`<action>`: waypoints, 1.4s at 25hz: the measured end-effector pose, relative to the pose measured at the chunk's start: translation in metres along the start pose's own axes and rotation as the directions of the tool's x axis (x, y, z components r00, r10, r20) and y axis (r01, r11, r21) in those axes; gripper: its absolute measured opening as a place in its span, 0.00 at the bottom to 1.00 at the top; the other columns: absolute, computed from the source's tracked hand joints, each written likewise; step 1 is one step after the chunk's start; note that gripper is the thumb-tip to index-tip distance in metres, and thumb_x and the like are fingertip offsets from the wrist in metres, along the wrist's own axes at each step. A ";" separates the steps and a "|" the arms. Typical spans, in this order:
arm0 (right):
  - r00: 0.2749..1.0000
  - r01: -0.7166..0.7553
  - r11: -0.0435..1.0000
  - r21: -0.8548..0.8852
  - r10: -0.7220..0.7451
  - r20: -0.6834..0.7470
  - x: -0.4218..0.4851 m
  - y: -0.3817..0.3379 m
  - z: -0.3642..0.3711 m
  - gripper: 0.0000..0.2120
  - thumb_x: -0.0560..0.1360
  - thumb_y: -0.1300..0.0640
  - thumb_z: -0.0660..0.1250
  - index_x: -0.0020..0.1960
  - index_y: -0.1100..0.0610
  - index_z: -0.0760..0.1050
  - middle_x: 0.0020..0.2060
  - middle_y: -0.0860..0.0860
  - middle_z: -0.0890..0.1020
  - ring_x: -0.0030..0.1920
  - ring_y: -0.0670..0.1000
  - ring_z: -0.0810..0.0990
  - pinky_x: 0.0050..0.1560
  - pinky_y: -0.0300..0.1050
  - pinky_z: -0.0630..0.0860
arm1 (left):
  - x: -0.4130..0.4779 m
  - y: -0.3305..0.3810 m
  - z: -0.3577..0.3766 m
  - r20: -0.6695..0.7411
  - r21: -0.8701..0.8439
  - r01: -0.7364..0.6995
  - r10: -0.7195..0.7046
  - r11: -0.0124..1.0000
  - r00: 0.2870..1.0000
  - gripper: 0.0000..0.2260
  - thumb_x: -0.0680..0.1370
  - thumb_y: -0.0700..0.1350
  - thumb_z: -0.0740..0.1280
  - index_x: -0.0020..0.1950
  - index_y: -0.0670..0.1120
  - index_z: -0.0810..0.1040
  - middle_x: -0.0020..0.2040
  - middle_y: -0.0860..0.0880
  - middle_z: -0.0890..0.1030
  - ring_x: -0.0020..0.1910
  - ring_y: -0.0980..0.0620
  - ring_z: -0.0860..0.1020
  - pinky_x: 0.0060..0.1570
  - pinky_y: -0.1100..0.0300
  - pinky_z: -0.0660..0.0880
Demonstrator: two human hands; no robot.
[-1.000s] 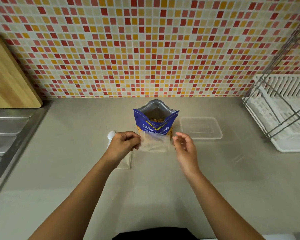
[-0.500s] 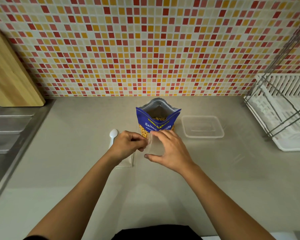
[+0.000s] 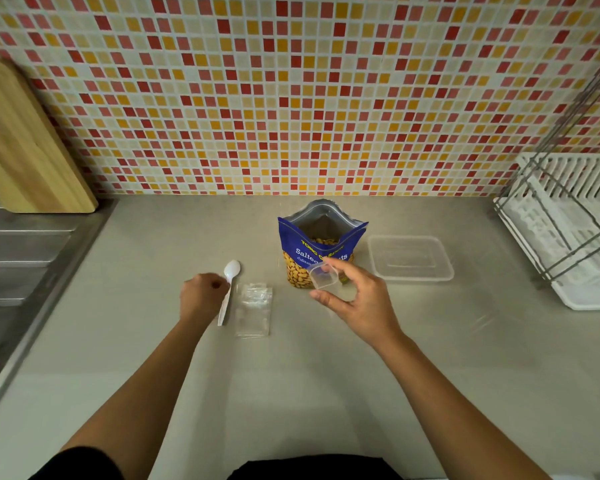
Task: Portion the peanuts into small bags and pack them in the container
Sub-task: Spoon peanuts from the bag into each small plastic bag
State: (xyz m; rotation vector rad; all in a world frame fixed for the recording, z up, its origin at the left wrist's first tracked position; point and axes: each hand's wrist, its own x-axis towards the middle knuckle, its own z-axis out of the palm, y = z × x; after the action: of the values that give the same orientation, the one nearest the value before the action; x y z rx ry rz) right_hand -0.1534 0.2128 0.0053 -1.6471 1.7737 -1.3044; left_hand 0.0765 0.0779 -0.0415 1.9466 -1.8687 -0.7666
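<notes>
An open blue bag of salted peanuts (image 3: pixel 321 247) stands on the grey counter (image 3: pixel 291 375). My right hand (image 3: pixel 357 299) holds a small clear bag (image 3: pixel 326 277) with its mouth spread open, just in front of the peanut bag. My left hand (image 3: pixel 203 296) hovers with curled fingers at the handle of a white plastic spoon (image 3: pixel 230 282) that lies on the counter. Whether it grips the spoon is hidden. A stack of flat clear bags (image 3: pixel 253 310) lies right of the spoon. An empty clear container (image 3: pixel 409 259) sits right of the peanut bag.
A steel sink drainboard (image 3: pixel 18 265) runs along the left, and a wooden cutting board (image 3: pixel 25 143) leans on the tiled wall. A white dish rack with wire frame (image 3: pixel 568 230) fills the right side.
My left hand let go of the small bag and moved left to the spoon. My right hand took the bag over and now holds it open alone.
</notes>
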 end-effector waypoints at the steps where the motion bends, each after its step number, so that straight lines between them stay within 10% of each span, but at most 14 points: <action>1: 1.000 0.003 1.000 0.004 -0.003 -0.010 -0.001 0.001 -0.002 0.29 0.65 0.41 0.71 0.61 0.53 0.75 0.53 0.43 0.80 0.54 0.36 0.77 0.50 0.27 0.72 | 0.000 -0.009 0.007 0.029 0.062 0.018 -0.020 0.998 0.999 0.10 0.73 0.43 0.65 0.37 0.39 0.80 0.34 0.41 0.79 0.35 0.44 0.73 0.36 0.59 0.65; 14: 0.999 -0.025 0.997 0.077 0.027 -0.031 0.011 -0.002 0.002 0.31 0.65 0.38 0.68 0.63 0.53 0.72 0.57 0.49 0.80 0.57 0.43 0.77 0.48 0.30 0.76 | 0.005 -0.021 0.029 0.048 0.345 0.018 -0.036 0.939 0.998 0.10 0.77 0.41 0.61 0.45 0.36 0.78 0.45 0.37 0.80 0.46 0.37 0.79 0.37 0.56 0.69; 19: 0.993 -0.063 0.986 0.151 0.078 -0.093 0.014 -0.004 -0.002 0.30 0.65 0.42 0.69 0.63 0.54 0.72 0.55 0.46 0.79 0.56 0.40 0.77 0.50 0.33 0.77 | 0.003 -0.004 0.002 -0.024 0.102 0.151 -0.149 0.983 0.989 0.11 0.74 0.43 0.64 0.41 0.35 0.78 0.39 0.37 0.80 0.41 0.38 0.79 0.38 0.55 0.72; 24: 0.969 -0.089 0.963 0.254 0.143 -0.203 0.030 -0.004 -0.011 0.23 0.68 0.49 0.72 0.61 0.52 0.73 0.53 0.49 0.81 0.55 0.45 0.79 0.52 0.37 0.77 | 0.001 0.085 -0.056 -0.079 -0.538 -0.080 0.045 0.839 0.996 0.06 0.79 0.42 0.60 0.50 0.41 0.76 0.40 0.47 0.78 0.36 0.51 0.78 0.39 0.60 0.77; 27: 0.956 -0.104 0.963 0.250 0.166 -0.241 0.040 0.000 -0.016 0.22 0.69 0.47 0.71 0.60 0.50 0.73 0.52 0.46 0.81 0.54 0.47 0.80 0.55 0.47 0.77 | -0.005 0.116 -0.078 -0.078 -0.547 -0.272 0.275 0.792 0.958 0.05 0.76 0.42 0.67 0.50 0.45 0.80 0.42 0.52 0.79 0.39 0.55 0.78 0.42 0.65 0.77; 35: 0.959 -0.120 0.970 0.212 0.168 -0.227 0.052 0.008 -0.025 0.25 0.68 0.49 0.73 0.63 0.53 0.71 0.53 0.47 0.80 0.53 0.45 0.79 0.51 0.33 0.76 | 0.000 0.146 -0.061 -0.019 -0.555 -0.301 0.350 0.775 0.937 0.04 0.75 0.44 0.68 0.48 0.46 0.81 0.40 0.48 0.83 0.43 0.50 0.81 0.45 0.59 0.79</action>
State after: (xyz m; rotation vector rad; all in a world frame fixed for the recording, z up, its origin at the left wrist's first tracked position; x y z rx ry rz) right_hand -0.1897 0.1726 0.0265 -1.2711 1.7941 -1.6111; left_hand -0.0050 0.0580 0.0924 1.2063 -1.7071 -1.1332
